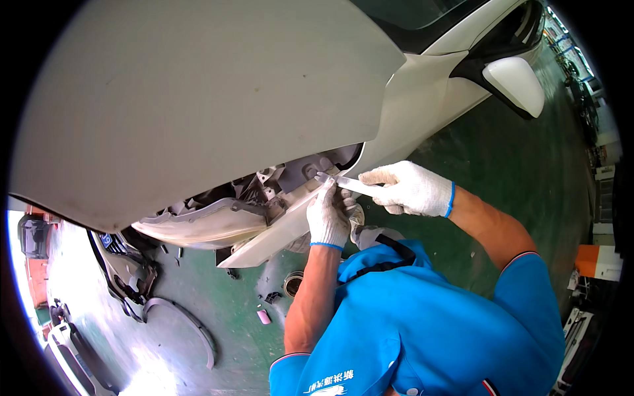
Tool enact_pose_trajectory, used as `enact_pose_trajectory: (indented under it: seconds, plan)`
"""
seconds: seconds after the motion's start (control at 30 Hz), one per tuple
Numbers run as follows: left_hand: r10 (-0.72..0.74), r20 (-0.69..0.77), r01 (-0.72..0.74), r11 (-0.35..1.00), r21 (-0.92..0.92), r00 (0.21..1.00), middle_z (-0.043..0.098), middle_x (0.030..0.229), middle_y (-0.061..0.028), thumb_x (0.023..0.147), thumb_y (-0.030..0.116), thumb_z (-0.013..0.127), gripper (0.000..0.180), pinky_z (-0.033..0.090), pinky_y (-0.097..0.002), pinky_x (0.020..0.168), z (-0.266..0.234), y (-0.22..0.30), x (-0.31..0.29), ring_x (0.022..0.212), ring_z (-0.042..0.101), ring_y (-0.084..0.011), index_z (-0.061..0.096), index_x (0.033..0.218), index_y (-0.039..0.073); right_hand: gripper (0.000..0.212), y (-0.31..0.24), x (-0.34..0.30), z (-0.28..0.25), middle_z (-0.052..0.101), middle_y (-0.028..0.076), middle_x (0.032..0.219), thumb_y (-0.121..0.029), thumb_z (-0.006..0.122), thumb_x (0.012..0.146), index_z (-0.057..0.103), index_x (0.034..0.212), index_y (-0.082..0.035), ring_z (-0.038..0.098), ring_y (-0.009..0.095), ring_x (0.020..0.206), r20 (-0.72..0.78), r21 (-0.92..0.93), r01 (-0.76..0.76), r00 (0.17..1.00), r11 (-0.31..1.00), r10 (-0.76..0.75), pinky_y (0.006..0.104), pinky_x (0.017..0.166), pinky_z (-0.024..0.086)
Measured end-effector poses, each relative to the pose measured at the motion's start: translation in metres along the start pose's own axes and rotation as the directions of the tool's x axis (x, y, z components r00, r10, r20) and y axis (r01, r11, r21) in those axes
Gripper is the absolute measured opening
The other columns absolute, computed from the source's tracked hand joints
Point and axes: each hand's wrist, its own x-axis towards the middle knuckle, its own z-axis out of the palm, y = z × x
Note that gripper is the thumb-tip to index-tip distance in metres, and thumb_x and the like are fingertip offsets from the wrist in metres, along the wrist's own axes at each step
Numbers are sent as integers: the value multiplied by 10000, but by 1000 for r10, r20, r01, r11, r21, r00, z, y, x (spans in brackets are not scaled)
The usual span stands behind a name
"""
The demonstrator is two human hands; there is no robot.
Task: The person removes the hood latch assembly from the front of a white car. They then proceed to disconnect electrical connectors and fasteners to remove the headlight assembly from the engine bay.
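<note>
My right hand (413,189), in a white knit glove with a blue cuff, is closed around a flat, light-coloured tool with a forked tip (350,184), like an open-end wrench. Its tip points left and meets the fingers of my left hand (327,216) at the top edge of a pale car fender (284,231). Also gloved, the left hand has its fingers bent beside that edge; what they hold, if anything, is hidden. Next to the fender sits a headlight (198,223), below the raised hood (211,99).
A white side mirror (515,86) juts out at the upper right. On the green floor lie a removed bumper (125,270), a curved dark trim strip (188,323), a small pink object (264,317) and a round can (293,284). An orange and white box (598,262) stands far right.
</note>
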Motion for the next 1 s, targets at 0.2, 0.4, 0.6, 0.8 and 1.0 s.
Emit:
enact_pose_trajectory:
  seconds: [0.2, 0.4, 0.6, 0.8, 1.0]
  plan:
    - [47, 117, -46, 999, -9, 992, 628, 783, -83, 1028, 209, 631, 180, 443, -293, 546, -23, -5, 9, 630, 552, -165, 625, 1037, 29, 617, 27, 0, 13, 656, 70, 1011, -28, 571, 966, 417, 1558, 49, 531, 103, 686, -19, -283, 127, 990, 951, -138, 275, 628, 484]
    - [105, 23, -107, 990, 91, 994, 648, 783, -93, 1022, 188, 649, 163, 477, -295, 522, -9, -7, 1, 614, 589, -168, 631, 1018, 25, 607, 32, 1, -3, 658, 84, 1009, -5, 589, 968, 435, 1554, 35, 526, 86, 688, 4, -79, 54, 999, 995, -53, 258, 610, 462]
    - [63, -24, -63, 998, -25, 998, 668, 792, -88, 1011, 221, 657, 173, 500, -302, 532, 1, 7, -1, 616, 608, -179, 633, 983, 51, 554, -6, 2, 29, 645, 66, 890, -73, 570, 998, 456, 1517, 85, 519, 69, 664, -33, -138, 131, 990, 982, -137, 237, 573, 427]
    - [157, -5, -154, 975, 162, 988, 688, 823, -94, 1007, 221, 669, 207, 560, -306, 540, -7, -10, 10, 625, 661, -194, 663, 1033, 16, 623, 57, 6, -10, 652, 26, 983, -36, 585, 981, 427, 1583, -32, 507, 59, 681, 2, -183, 117, 993, 976, -119, 215, 567, 425]
    - [223, 31, -215, 880, 423, 974, 697, 855, -93, 1017, 243, 657, 238, 572, -326, 616, -15, -2, 3, 658, 663, -193, 678, 1033, 6, 598, 80, 48, -19, 710, 108, 1169, -94, 616, 956, 495, 1538, -27, 638, 101, 816, 42, -188, 292, 956, 938, -289, 303, 769, 558]
